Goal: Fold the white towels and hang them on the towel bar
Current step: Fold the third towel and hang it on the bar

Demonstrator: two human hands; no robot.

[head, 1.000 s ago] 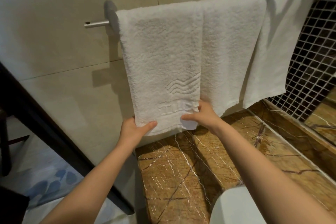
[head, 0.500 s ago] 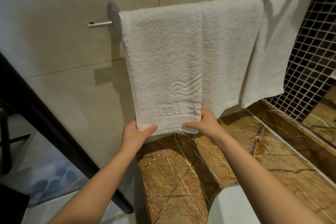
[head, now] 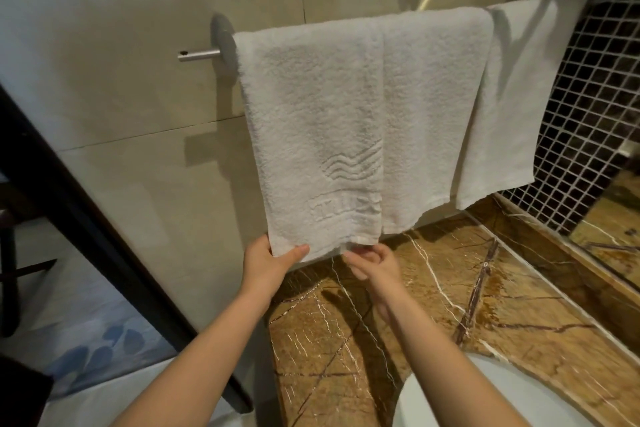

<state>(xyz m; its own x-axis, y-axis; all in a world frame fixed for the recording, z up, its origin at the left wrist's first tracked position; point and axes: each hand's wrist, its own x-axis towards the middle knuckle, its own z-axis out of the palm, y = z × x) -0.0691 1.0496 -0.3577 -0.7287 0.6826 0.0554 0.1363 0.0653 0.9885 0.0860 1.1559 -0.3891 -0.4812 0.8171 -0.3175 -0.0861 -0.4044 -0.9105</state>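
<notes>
Below the towel bar [head: 199,55], your left hand [head: 266,264] pinches a lower corner of the front towel [head: 311,135] draped over it; your right hand [head: 372,262] curls just under its hem, hold unclear. An uneven pull could skew it or drag it off; one edge sits at the bar's mount [head: 223,38], the neighbouring towel [head: 436,115] abuts the other

Free air lies below the left towel's [head: 311,135] hem, above the ledge [head: 450,288]. The wall [head: 138,80] stands close behind the bar [head: 199,55], and towels [head: 512,97] cover all but its left end.
</notes>
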